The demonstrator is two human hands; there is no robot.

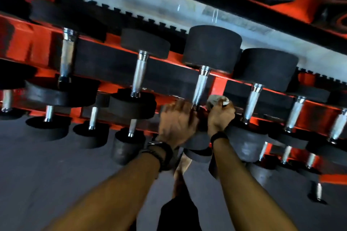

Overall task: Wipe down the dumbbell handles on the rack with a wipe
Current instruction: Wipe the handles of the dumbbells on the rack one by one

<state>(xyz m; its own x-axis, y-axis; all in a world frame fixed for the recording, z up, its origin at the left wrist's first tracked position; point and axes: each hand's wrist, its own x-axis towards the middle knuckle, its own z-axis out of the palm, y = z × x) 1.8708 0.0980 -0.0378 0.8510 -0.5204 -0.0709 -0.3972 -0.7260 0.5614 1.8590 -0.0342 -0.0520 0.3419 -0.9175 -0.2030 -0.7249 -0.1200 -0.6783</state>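
Both hands sat at the near end of one chrome handle [200,88]. Left hand [176,122] and right hand [220,115] flanked it, the right bunched around a wipe [216,100]. Black dumbbell heads [212,48] crowded each side. Open gaps lay between neighbouring handles above the red rack [219,85]. Floor [47,165] to the left was open.
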